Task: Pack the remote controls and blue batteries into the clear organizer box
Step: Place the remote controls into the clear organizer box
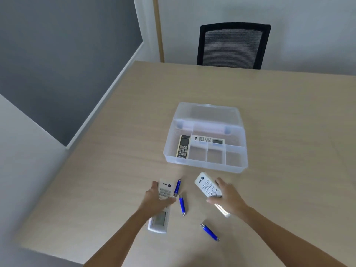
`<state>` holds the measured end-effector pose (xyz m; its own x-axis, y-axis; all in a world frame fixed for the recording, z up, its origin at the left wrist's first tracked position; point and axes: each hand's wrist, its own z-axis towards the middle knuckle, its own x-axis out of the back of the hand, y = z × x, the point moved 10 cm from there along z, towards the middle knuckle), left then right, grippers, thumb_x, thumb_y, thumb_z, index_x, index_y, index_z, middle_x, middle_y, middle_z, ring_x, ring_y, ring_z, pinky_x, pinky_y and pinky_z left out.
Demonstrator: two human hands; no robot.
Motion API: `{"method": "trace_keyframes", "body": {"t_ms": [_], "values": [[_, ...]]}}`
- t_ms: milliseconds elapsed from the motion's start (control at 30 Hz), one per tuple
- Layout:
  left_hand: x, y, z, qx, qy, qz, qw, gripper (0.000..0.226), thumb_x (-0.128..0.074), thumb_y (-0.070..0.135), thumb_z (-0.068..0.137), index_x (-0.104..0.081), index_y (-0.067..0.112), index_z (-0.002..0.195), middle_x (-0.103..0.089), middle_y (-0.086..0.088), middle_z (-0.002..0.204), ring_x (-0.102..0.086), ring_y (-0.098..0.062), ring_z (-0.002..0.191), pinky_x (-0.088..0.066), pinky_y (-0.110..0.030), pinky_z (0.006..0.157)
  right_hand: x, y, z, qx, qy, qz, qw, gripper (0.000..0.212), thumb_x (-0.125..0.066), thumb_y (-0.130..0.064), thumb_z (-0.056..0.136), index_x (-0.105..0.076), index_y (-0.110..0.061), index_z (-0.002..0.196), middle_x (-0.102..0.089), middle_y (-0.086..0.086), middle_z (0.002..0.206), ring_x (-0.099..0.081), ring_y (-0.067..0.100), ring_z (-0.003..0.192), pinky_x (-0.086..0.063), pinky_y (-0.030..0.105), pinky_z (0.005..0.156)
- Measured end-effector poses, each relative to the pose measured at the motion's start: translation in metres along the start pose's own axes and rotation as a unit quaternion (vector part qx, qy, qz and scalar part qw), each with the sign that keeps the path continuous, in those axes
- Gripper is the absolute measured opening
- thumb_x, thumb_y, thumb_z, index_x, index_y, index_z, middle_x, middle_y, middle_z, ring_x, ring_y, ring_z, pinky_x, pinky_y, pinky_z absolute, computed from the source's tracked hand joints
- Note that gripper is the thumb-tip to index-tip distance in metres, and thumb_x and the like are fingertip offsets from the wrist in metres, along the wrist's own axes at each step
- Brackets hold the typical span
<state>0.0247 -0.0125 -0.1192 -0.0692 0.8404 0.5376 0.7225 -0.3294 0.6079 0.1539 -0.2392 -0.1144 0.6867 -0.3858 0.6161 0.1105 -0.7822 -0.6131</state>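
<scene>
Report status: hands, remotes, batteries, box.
Left hand and right hand each grip a white remote. Two remotes already in open box. Three blue batteries on table. Nothing in the way.

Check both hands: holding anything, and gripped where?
Left hand grips a white remote around its middle; right hand grips another white remote at its lower half.

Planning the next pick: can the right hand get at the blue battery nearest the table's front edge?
Probably not yet: the right hand is closed on a white remote. Otherwise the way looks free, since the battery lies alone on bare table.
</scene>
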Motion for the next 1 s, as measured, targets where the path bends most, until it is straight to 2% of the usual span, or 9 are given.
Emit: {"method": "trace_keyframes", "body": {"t_ms": [133,267,333,467,633,733,800,900,1000], "values": [[0.05,0.072,0.016,-0.072,0.061,-0.214,0.972,0.042,-0.072,0.035,0.082,-0.047,0.014,0.108,-0.061,0.002,0.086,-0.06,-0.018,0.076,-0.05,-0.026,0.06,0.088,-0.046,0.02,0.039,0.094,0.075,0.992,0.024,-0.063,-0.028,0.085,-0.049,-0.011,0.095,-0.063,-0.001,0.093,-0.061,0.022,0.08,-0.043,0.023,0.057],[0.057,0.112,0.043,-0.064,0.017,-0.414,0.908,0.022,-0.049,0.038,0.096,-0.053,0.02,0.108,-0.068,0.0,0.09,-0.067,-0.02,0.08,-0.054,-0.036,0.075,0.147,-0.059,0.075,0.0,0.134,0.066,0.989,0.032,-0.044,-0.028,0.091,-0.054,-0.003,0.11,-0.066,0.016,0.113,-0.063,0.033,0.094,-0.047,0.038,0.077],[0.049,0.12,0.049,-0.048,0.01,-0.434,0.899,0.016,-0.046,0.035,0.097,-0.053,0.022,0.106,-0.068,-0.001,0.089,-0.067,-0.018,0.075,-0.053,-0.035,0.072,0.156,-0.056,0.09,-0.013,0.134,0.041,0.99,0.034,-0.047,-0.025,0.091,-0.05,-0.004,0.118,-0.063,0.018,0.116,-0.062,0.035,0.098,-0.048,0.039,0.08],[0.031,0.125,0.052,-0.031,0.022,-0.448,0.893,0.025,-0.046,0.033,0.098,-0.051,0.016,0.115,-0.067,-0.001,0.087,-0.066,-0.018,0.078,-0.054,-0.035,0.071,0.151,-0.057,0.108,0.017,0.061,-0.039,0.997,0.037,-0.057,-0.019,0.088,-0.046,-0.014,0.123,-0.063,0.012,0.102,-0.057,0.026,0.081,-0.043,0.028,0.06],[0.039,0.152,0.078,-0.057,0.042,-0.477,0.876,0.034,-0.046,0.035,0.098,-0.048,0.013,0.123,-0.066,-0.002,0.094,-0.066,-0.019,0.082,-0.055,-0.039,0.074,0.156,-0.068,0.154,0.04,-0.043,-0.105,0.993,0.03,-0.066,-0.025,0.082,-0.057,-0.033,0.11,-0.066,0.01,0.099,-0.056,0.025,0.081,-0.043,0.034,0.075],[0.049,0.166,0.106,-0.059,0.058,-0.491,0.867,0.023,-0.048,0.032,0.098,-0.041,0.016,0.114,-0.063,-0.001,0.092,-0.064,-0.015,0.079,-0.056,-0.039,0.073,0.161,-0.078,0.188,0.057,-0.075,-0.111,0.989,0.034,-0.065,-0.026,0.081,-0.059,-0.037,0.112,-0.065,0.005,0.108,-0.06,0.025,0.097,-0.047,0.039,0.088],[0.052,0.174,0.121,-0.065,0.067,-0.495,0.864,0.019,-0.049,0.028,0.098,-0.036,0.02,0.11,-0.062,-0.001,0.093,-0.064,-0.015,0.078,-0.057,-0.035,0.063,0.158,-0.079,0.204,0.064,-0.086,-0.107,0.989,0.039,-0.063,-0.022,0.083,-0.058,-0.034,0.12,-0.062,-0.001,0.114,-0.059,0.022,0.104,-0.048,0.03,0.088],[0.048,0.184,0.143,-0.069,0.083,-0.502,0.858,0.024,-0.049,0.022,0.098,-0.033,0.027,0.114,-0.061,-0.004,0.1,-0.064,-0.019,0.086,-0.06,-0.036,0.059,0.15,-0.076,0.222,0.059,-0.083,-0.101,0.99,0.033,-0.056,-0.021,0.09,-0.059,-0.02,0.124,-0.058,-0.005,0.101,-0.058,0.017,0.09,-0.044,0.013,0.069],[0.038,0.195,0.158,-0.061,0.103,-0.507,0.853,0.028,-0.051,0.016,0.096,-0.033,0.026,0.115,-0.059,-0.003,0.103,-0.064,-0.022,0.089,-0.057,-0.054,0.077,0.155,-0.09,0.227,0.092,-0.028,-0.047,0.994,0.047,-0.037,-0.043,0.095,-0.065,-0.01,0.113,-0.066,0.003,0.102,-0.06,0.02,0.091,-0.047,0.032,0.081]]}}
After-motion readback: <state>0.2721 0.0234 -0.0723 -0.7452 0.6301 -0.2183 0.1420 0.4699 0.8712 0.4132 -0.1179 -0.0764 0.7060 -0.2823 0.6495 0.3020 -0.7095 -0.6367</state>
